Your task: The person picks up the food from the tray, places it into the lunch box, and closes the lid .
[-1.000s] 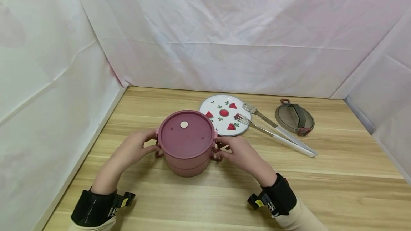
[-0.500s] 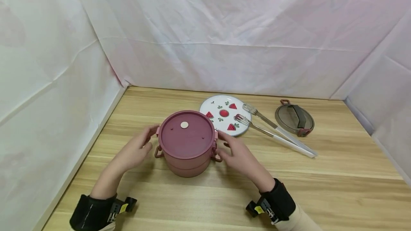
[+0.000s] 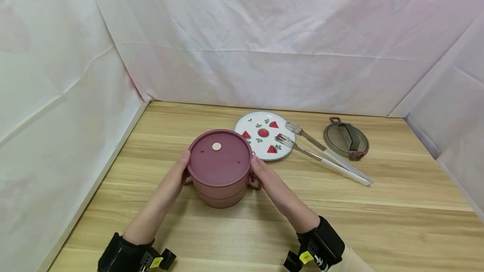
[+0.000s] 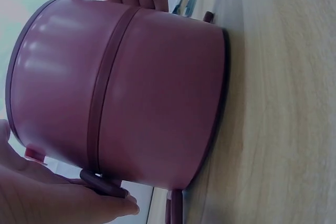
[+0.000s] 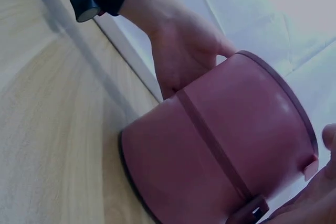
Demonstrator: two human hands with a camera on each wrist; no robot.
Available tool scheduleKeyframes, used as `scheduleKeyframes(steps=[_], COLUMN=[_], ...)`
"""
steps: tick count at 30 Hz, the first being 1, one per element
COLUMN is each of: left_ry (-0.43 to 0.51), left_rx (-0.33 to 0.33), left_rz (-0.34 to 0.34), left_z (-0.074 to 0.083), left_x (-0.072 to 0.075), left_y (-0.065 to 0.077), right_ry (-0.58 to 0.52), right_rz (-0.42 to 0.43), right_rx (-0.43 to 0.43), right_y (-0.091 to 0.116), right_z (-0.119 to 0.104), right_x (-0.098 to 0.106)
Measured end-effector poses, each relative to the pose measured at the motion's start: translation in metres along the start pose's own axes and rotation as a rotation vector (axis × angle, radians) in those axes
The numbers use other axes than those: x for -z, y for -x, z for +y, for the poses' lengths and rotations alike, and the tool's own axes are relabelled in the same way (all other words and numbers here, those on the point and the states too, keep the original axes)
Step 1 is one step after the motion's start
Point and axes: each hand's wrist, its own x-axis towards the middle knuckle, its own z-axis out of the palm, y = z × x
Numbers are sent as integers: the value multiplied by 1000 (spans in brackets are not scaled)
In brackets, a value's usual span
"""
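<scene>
A maroon two-tier lidded pot (image 3: 220, 158) stands upright on the wooden table, with a small pale disc on its lid and looped handles low on its sides. My left hand (image 3: 177, 175) holds its left side, thumb at the lid rim and fingers by the side latch (image 4: 102, 184). On the opposite side my right hand (image 3: 263, 174) grips it the same way, its thumb near the rim and its fingers beside a latch (image 5: 251, 211). Most fingers of both hands are hidden in the head view.
Behind the pot lies a white plate (image 3: 251, 121) with watermelon prints. Metal tongs (image 3: 321, 159) with white handles rest partly on it. A round smoky lid (image 3: 336, 141) with a dark handle lies farther right. White cloth (image 3: 242, 79) hangs behind the table.
Both hands loosened from the pot's side handles, then moved in and up against its sides, thumbs now at the lid rim. The pot has hardly moved.
</scene>
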Motion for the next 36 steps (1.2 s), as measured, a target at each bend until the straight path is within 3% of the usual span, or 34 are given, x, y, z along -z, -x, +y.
scheduleKeyframes(steps=[3,6,15,22,30,36], left_ry=[-9,-25,-58,35,194,224], left_rx=[8,-2,-61,-30,18,8], left_rz=[5,14,-4,-11,-66,-96], left_z=[-3,-4,-5,-6,-10,-13], left_x=[-1,-1,-2,-3,1,3], left_y=[-2,-2,0,-3,-3,-5], right_ry=[31,-4,-241,-310,-359,-379], right_rz=[23,22,-60,-127,-172,-171], right_rx=[-45,-49,17,33,70,54], right_y=[0,-1,-1,-1,-2,-1], right_z=[2,4,6,7,13,15], right_x=[-1,0,4,4,6,9])
